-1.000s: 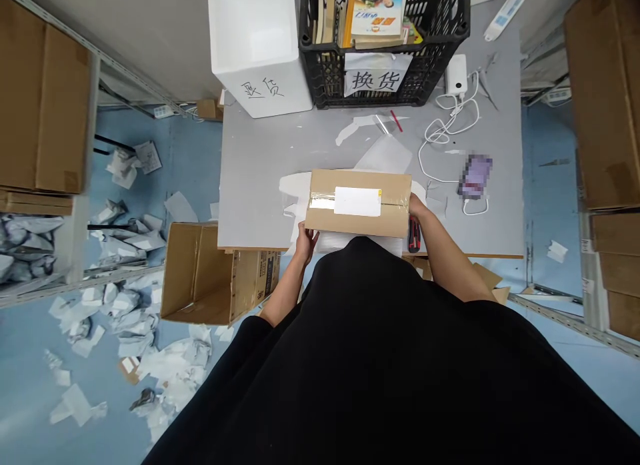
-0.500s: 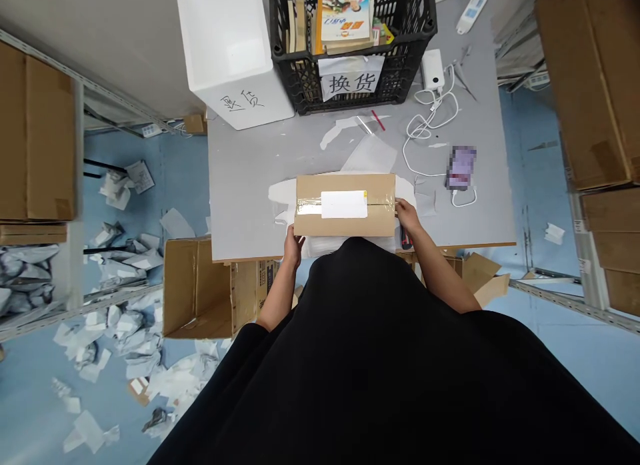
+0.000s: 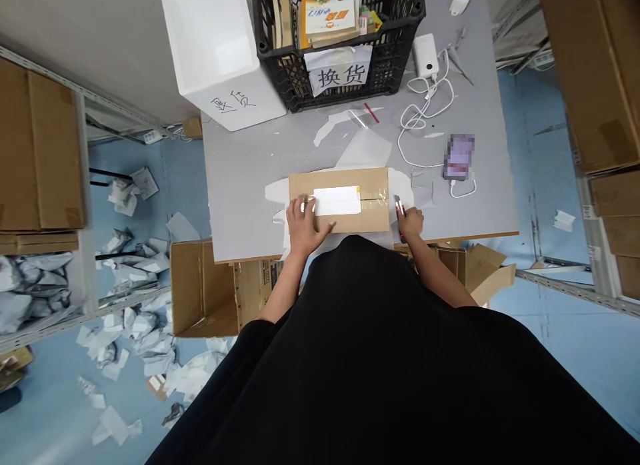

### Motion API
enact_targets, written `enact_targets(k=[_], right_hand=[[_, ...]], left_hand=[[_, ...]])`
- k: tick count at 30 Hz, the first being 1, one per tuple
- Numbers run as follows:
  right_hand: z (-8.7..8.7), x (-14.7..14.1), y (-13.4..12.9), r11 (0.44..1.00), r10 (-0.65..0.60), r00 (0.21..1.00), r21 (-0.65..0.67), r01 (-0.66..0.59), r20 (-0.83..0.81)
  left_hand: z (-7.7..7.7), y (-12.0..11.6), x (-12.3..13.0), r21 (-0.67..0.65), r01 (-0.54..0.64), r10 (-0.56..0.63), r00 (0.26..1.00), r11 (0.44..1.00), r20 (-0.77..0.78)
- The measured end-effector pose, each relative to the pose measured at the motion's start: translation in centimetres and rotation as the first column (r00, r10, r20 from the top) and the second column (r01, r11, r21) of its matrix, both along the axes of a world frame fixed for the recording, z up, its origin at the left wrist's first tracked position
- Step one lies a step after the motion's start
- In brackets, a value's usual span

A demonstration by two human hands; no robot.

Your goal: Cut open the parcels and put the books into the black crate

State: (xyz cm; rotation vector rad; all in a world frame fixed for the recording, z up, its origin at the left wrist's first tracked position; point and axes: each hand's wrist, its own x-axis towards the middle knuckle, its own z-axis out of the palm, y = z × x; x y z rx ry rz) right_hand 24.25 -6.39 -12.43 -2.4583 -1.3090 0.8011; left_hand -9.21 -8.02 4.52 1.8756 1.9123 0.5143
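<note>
A taped cardboard box [image 3: 350, 223] with a white label [image 3: 337, 201] lies on the grey table, over white paper or wrapping. My left hand [image 3: 304, 230] rests on the box's left part, fingers spread and the thumb along its near edge. Just right of the box, my right hand [image 3: 411, 224] has its fingers closed on a utility knife [image 3: 399, 207]. The knife's tip points away from me; part of its handle is hidden by the fingers.
A black crate [image 3: 345, 85] of books and a white bin [image 3: 215, 52] stand at the table's back. To the right are a phone [image 3: 459, 157], a cabled white device [image 3: 425, 54] and scissors [image 3: 460, 64]. An open carton [image 3: 203, 288] stands below left.
My left hand has moved from the box's near left corner onto its top. My right hand has let go of the box's right side and taken hold of the utility knife.
</note>
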Motion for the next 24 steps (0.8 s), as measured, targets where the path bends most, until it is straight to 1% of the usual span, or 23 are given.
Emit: enact_targets(k=[2,4,6,9,11,12,13,15,16,17,19,21,22,24], right_hand=[[0.1,-0.4,0.0,0.998,0.055,0.998,-0.005,-0.055,-0.015],[0.3,-1.1,-0.3,0.994,0.108,0.993,-0.013,-0.108,-0.038],[0.5,-1.8,-0.7,0.991,0.134,0.989,-0.023,-0.135,-0.061],[1.1,-2.5,-1.3,0.994,0.11,0.985,0.005,-0.11,-0.133],[1.8,-2.4,-1.4,0.997,0.074,0.96,0.055,-0.062,-0.27],[2.4,-2.2,-1.4,0.997,0.054,0.927,0.078,-0.027,-0.37],[3.1,-1.9,-1.3,0.996,0.038,0.878,0.094,0.007,-0.477],[5.1,-0.9,-1.0,0.992,0.03,0.752,0.11,0.056,-0.659],[6.3,-0.4,-0.8,0.991,0.042,0.699,0.117,0.06,-0.714],[7.6,0.1,-0.6,0.991,0.068,0.662,0.128,0.043,-0.746],[10.2,0.9,0.0,0.987,0.134,0.623,0.157,-0.017,-0.771],[12.3,1.5,0.5,0.977,0.209,0.604,0.192,-0.094,-0.769],[13.1,1.6,0.8,0.97,0.241,0.601,0.207,-0.126,-0.762],[14.1,1.7,1.2,0.959,0.284,0.599,0.229,-0.169,-0.748]], left_hand=[[-0.2,-0.1,0.8,-0.03,0.082,-0.085,0.989,0.996,-0.122],[-0.4,-0.2,1.1,-0.051,0.109,-0.117,0.975,0.993,-0.191],[-0.5,-0.3,1.2,-0.064,0.124,-0.135,0.965,0.99,-0.223],[-0.5,-0.3,1.2,-0.075,0.135,-0.149,0.959,0.988,-0.241],[-0.5,-0.3,1.2,-0.083,0.129,-0.146,0.959,0.988,-0.242],[-0.5,-0.3,1.3,-0.086,0.123,-0.141,0.96,0.989,-0.24],[-0.5,-0.3,1.4,-0.088,0.116,-0.134,0.962,0.989,-0.238],[-0.4,-0.2,1.6,-0.086,0.101,-0.118,0.965,0.991,-0.232],[-0.4,-0.2,1.7,-0.084,0.094,-0.111,0.967,0.992,-0.229],[-0.4,-0.2,1.7,-0.084,0.088,-0.105,0.968,0.993,-0.227],[-0.4,-0.2,1.8,-0.09,0.081,-0.1,0.969,0.993,-0.226],[-0.4,-0.2,1.9,-0.097,0.08,-0.101,0.967,0.992,-0.234],[-0.4,-0.2,1.9,-0.1,0.08,-0.102,0.965,0.992,-0.24],[-0.5,-0.3,1.9,-0.1,0.081,-0.103,0.963,0.992,-0.248]])
